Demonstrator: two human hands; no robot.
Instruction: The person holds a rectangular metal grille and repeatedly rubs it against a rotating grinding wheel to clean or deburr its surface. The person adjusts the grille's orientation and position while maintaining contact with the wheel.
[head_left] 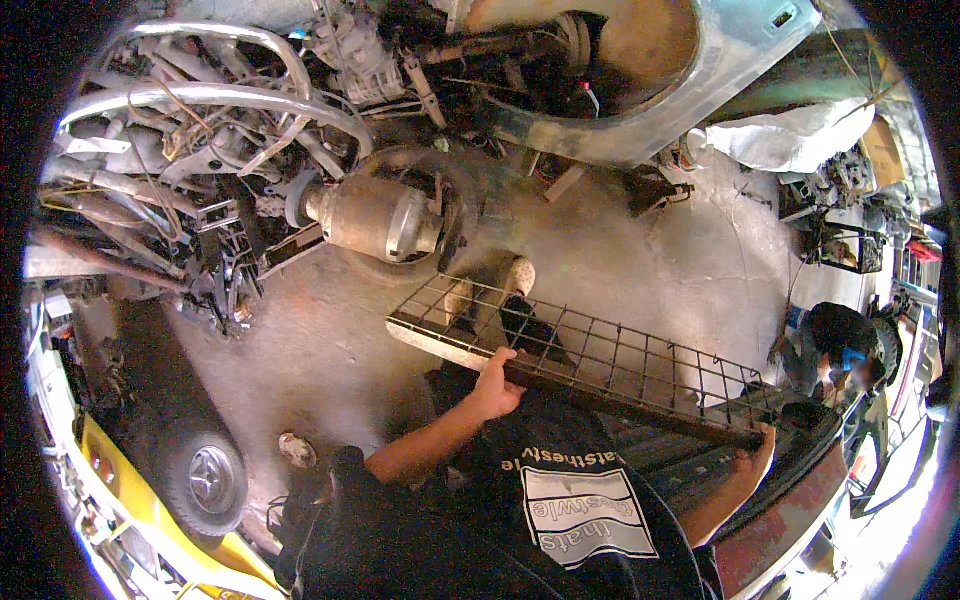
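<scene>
Left hand (493, 385) clamped on the near rail of a rusty wire-grid frame (590, 350); right hand (753, 465) gripping its far corner; frame held level above the concrete floor (690, 270); scrap-metal heap (200, 160) beyond, yellow vehicle (150, 510) at left.

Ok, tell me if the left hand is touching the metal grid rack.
Touching: the head view shows the left hand gripping the near edge of the metal grid rack.
</scene>
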